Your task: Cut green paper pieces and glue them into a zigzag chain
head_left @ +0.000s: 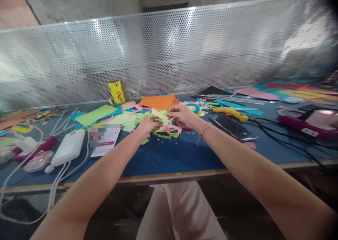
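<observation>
Both hands are held close together over a heap of cut paper (170,132) in green, pale yellow and pink. The fingers of my left hand (150,123) are pinched on a small light green paper piece (158,120). To the right, my right hand (184,114) has its fingertips closed on a thin pale yellow paper strip (171,119). The exact shape of either piece is too small to make out. Beneath my right hand shows a red curved object (184,126), partly hidden. Behind the hands lies an orange paper sheet (157,101).
On the left are a white power bank (69,146) with cables, a printed card (108,145) and green sheets (96,115). A yellow glue gun (232,113), a dark phone (232,127) and a purple power strip (307,127) lie right. A perforated metal screen (169,53) stands behind.
</observation>
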`<state>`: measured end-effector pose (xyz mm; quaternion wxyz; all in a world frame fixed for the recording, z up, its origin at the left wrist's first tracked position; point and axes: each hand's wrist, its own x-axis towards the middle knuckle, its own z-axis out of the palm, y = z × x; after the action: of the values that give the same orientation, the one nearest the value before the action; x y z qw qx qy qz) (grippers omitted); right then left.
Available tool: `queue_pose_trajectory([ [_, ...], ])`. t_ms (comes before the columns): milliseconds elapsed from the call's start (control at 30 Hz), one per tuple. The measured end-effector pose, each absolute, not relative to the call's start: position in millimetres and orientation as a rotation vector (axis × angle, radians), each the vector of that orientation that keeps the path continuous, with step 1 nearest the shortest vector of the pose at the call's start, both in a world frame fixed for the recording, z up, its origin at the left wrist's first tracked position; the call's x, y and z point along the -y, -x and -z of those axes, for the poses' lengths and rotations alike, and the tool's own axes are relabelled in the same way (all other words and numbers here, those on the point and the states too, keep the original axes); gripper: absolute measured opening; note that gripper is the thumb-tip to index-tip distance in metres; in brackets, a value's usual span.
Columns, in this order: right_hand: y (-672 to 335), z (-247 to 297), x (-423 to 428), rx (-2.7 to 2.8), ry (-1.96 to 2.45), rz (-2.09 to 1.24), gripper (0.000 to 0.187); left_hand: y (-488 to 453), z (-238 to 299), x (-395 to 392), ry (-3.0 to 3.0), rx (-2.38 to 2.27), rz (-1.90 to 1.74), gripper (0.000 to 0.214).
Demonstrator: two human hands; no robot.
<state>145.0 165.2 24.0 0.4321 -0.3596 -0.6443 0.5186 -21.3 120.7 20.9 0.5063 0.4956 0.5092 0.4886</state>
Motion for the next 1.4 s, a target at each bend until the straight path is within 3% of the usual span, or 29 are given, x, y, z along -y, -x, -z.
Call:
queue_pose_trajectory([
  [267, -140.6, -19.7, -165.2, 1.553, 0.913, -1.331, 0.016, 20.0, -27.8, -118.0, -1.154, -1.268, -1.007, 0.018],
  [533, -144.2, -29.5, -161.1, 1.533, 0.928, -1.316, 0.014, 24.1, -33.8, -109.2, -1.485, -1.259, -0.819, 0.002],
  [833, -146.6, -30.4, -163.2, 1.481, 0.84, -1.349, 0.014, 24.0, -36.8, -102.3, -1.413, -1.016, -0.536, 0.014],
  [1200, -145.0, -34.2, -160.9, 1.425, 0.793, -1.237, 0.02, 22.5, -32.3, -114.4, -1.204, -1.051, -1.115, 0.009],
  [1400, -141.5, -25.1, -164.8, 1.529, 0.817, -1.253, 0.021, 24.1, -29.4, -118.2, -1.128, -1.041, -1.187, 0.011],
])
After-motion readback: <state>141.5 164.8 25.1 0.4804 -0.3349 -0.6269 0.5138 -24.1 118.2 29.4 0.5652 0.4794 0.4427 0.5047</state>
